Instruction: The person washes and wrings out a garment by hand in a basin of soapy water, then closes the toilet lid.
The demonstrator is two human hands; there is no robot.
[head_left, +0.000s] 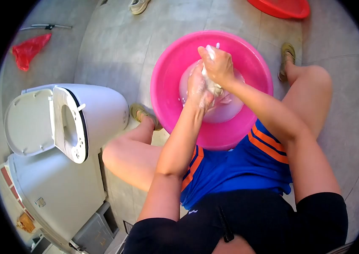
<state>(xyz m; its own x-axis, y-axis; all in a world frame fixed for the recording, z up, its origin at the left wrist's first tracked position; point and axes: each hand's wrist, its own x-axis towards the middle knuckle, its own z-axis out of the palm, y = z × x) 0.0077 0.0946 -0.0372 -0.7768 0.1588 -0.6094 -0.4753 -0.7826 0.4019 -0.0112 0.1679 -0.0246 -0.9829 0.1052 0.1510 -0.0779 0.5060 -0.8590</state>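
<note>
A large pink basin (162,84) stands on the floor between my legs, with cloudy, soapy water (221,115) in its bottom. Over the water, both hands are closed around a wet white cloth (215,89) covered in lather. My right hand (221,65) is the higher one, its fingers curled tightly over the upper part of the bunch. Just below and to the left, my left hand (197,86), streaked with foam, grips the cloth from the other side. Much of the cloth is hidden by the hands, so its exact kind cannot be made out.
A white toilet (103,106) with its lid and seat raised is on the left. Behind it, a red plastic bag (31,51) hangs or lies near the wall. A red basin (283,7) and a light shoe (138,6) are at the far edge of the tiled floor.
</note>
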